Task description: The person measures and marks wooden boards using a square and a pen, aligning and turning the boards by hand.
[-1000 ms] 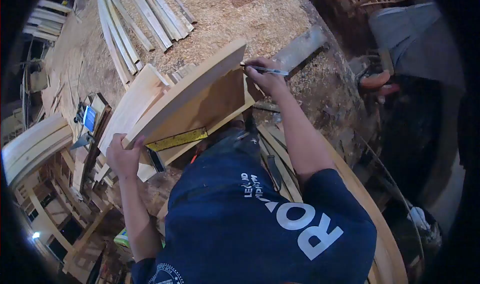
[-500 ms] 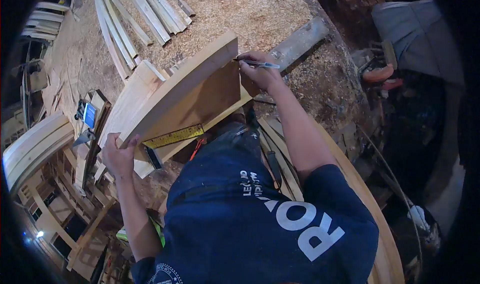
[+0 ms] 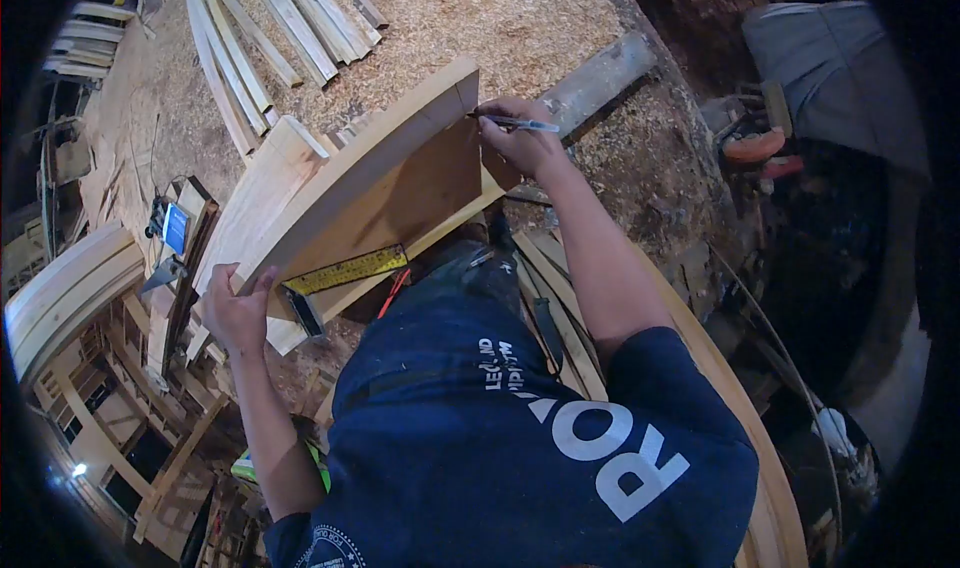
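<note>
A curved wooden board (image 3: 365, 158) stands on edge in front of me, its far end raised. My left hand (image 3: 237, 313) grips the near end, thumb on one side and fingers on the other. My right hand (image 3: 522, 140) holds a clear-barrelled pen (image 3: 528, 125), its tip at the face of the board near the far end. A faint dark line crosses the board's edge there. Below the board lies a yellow-bladed try square (image 3: 355, 270) with a dark stock, close to my left hand, on a pale wooden piece.
Long wooden strips (image 3: 300, 28) lie on the shavings-covered ground (image 3: 470, 28) ahead. A grey plank (image 3: 605, 83) rests beyond my right hand. Curved pieces (image 3: 75, 293) are stacked at left, near a blue box (image 3: 176, 230). An orange object (image 3: 755, 148) is at right.
The far end of the board has shifted slightly up and its edge face shows more. My right hand, still with the pen, has moved a little upward. My left hand keeps its hold.
</note>
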### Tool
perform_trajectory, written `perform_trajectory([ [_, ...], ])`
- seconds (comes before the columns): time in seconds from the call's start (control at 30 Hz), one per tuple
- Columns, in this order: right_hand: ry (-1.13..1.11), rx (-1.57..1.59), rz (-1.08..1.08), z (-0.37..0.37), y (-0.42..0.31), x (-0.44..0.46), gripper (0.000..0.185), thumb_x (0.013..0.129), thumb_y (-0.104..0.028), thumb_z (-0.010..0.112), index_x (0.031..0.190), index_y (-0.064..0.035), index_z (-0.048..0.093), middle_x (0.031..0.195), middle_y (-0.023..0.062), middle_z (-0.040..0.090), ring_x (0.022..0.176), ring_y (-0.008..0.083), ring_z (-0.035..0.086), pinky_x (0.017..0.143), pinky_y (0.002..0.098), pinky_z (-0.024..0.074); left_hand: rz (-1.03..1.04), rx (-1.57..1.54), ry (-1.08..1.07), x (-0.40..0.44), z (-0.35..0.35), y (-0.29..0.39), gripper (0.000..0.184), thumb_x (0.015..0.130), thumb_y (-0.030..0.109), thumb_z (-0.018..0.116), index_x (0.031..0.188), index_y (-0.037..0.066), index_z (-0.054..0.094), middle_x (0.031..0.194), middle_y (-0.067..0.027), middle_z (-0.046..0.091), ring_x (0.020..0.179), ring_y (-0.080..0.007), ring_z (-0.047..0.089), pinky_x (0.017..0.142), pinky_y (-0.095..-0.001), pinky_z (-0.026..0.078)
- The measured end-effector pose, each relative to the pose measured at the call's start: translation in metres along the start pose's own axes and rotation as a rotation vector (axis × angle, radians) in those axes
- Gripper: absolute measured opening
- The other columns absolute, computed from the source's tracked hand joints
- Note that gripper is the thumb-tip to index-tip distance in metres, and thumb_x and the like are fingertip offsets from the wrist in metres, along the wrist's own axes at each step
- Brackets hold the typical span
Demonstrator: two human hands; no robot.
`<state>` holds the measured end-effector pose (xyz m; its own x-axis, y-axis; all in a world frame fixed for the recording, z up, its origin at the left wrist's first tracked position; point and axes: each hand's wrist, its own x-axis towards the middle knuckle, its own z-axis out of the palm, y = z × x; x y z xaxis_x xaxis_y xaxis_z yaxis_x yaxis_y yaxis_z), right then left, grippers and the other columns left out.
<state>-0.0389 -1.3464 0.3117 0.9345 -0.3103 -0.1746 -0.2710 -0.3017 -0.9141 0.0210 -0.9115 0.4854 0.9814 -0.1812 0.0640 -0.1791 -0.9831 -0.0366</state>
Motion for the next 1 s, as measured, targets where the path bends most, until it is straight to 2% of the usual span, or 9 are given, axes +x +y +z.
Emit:
perform_trajectory([
  [0.23, 0.035, 0.006, -0.036, 0.003, 0.004, 0.002, 0.023, 0.089, -0.014, 0.074, 0.109, -0.0025, 0.076, 0.101, 0.0134, 0.078, 0.094, 0.0224, 0.075, 0.084, 0.0345, 0.0597, -0.021, -0.004, -0.011, 0.000, 0.002, -0.003, 0.056, 0.067, 0.049, 0.092, 0.096, 0.011, 0.063, 0.086, -0.0109, 0.069, 0.083, -0.0359, 0.065, 0.074, -0.0468, 0.049],
  [0.37, 0.061, -0.020, -0.063, 0.002, 0.001, 0.000, 0.023, 0.087, -0.016, 0.075, 0.106, -0.0031, 0.077, 0.098, 0.0137, 0.078, 0.091, 0.0232, 0.076, 0.082, 0.0350, 0.0599, 0.045, -0.007, 0.051, -0.001, 0.004, -0.005, 0.057, 0.067, 0.051, 0.092, 0.096, 0.011, 0.063, 0.086, -0.0108, 0.069, 0.082, -0.0361, 0.064, 0.074, -0.0471, 0.049],
  [0.57, -0.007, -0.015, 0.007, -0.004, -0.009, -0.002, 0.023, 0.090, -0.013, 0.072, 0.111, -0.0013, 0.074, 0.103, 0.0134, 0.076, 0.095, 0.0237, 0.074, 0.085, 0.0352, 0.0588, 0.041, 0.022, 0.051, -0.001, 0.005, -0.007, 0.058, 0.067, 0.053, 0.091, 0.096, 0.011, 0.063, 0.086, -0.0112, 0.069, 0.082, -0.0367, 0.064, 0.074, -0.0479, 0.048],
  [0.67, 0.007, -0.001, -0.023, -0.002, -0.005, -0.001, 0.023, 0.090, -0.013, 0.072, 0.110, -0.0016, 0.074, 0.101, 0.0129, 0.077, 0.094, 0.0234, 0.074, 0.085, 0.0352, 0.0586, 0.072, 0.024, 0.074, -0.001, 0.007, -0.009, 0.058, 0.067, 0.052, 0.091, 0.097, 0.011, 0.063, 0.086, -0.0115, 0.069, 0.083, -0.0367, 0.064, 0.074, -0.0483, 0.048],
  [0.77, -0.013, 0.006, 0.034, -0.005, -0.009, -0.002, 0.022, 0.090, -0.013, 0.073, 0.109, -0.0018, 0.075, 0.100, 0.0126, 0.077, 0.094, 0.0234, 0.075, 0.086, 0.0355, 0.0586, 0.067, 0.036, 0.072, -0.001, 0.007, -0.009, 0.058, 0.067, 0.052, 0.092, 0.098, 0.011, 0.063, 0.086, -0.0115, 0.068, 0.083, -0.0367, 0.064, 0.074, -0.0483, 0.048],
  [0.87, 0.040, 0.012, -0.007, 0.001, -0.002, -0.001, 0.022, 0.088, -0.013, 0.074, 0.108, -0.0037, 0.077, 0.098, 0.0112, 0.078, 0.088, 0.0178, 0.075, 0.081, 0.0325, 0.0591, 0.041, 0.046, 0.048, -0.001, 0.006, -0.009, 0.059, 0.067, 0.052, 0.092, 0.097, 0.011, 0.063, 0.085, -0.0118, 0.068, 0.083, -0.0372, 0.064, 0.074, -0.0479, 0.048],
  [0.97, 0.054, 0.035, 0.003, 0.001, -0.006, -0.002, 0.022, 0.088, -0.013, 0.075, 0.108, -0.0034, 0.077, 0.098, 0.0109, 0.078, 0.089, 0.0165, 0.074, 0.081, 0.0323, 0.0592, 0.059, 0.027, 0.069, -0.002, 0.008, -0.010, 0.058, 0.066, 0.051, 0.092, 0.097, 0.011, 0.063, 0.086, -0.0122, 0.068, 0.083, -0.0380, 0.064, 0.075, -0.0475, 0.048],
  [1.0, 0.040, 0.034, 0.012, 0.000, -0.007, -0.003, 0.023, 0.088, -0.014, 0.074, 0.108, -0.0032, 0.076, 0.100, 0.0117, 0.078, 0.091, 0.0189, 0.075, 0.083, 0.0334, 0.0593, 0.051, 0.024, 0.063, -0.002, 0.007, -0.009, 0.058, 0.066, 0.051, 0.092, 0.097, 0.011, 0.063, 0.086, -0.0124, 0.068, 0.083, -0.0383, 0.064, 0.075, -0.0477, 0.048],
])
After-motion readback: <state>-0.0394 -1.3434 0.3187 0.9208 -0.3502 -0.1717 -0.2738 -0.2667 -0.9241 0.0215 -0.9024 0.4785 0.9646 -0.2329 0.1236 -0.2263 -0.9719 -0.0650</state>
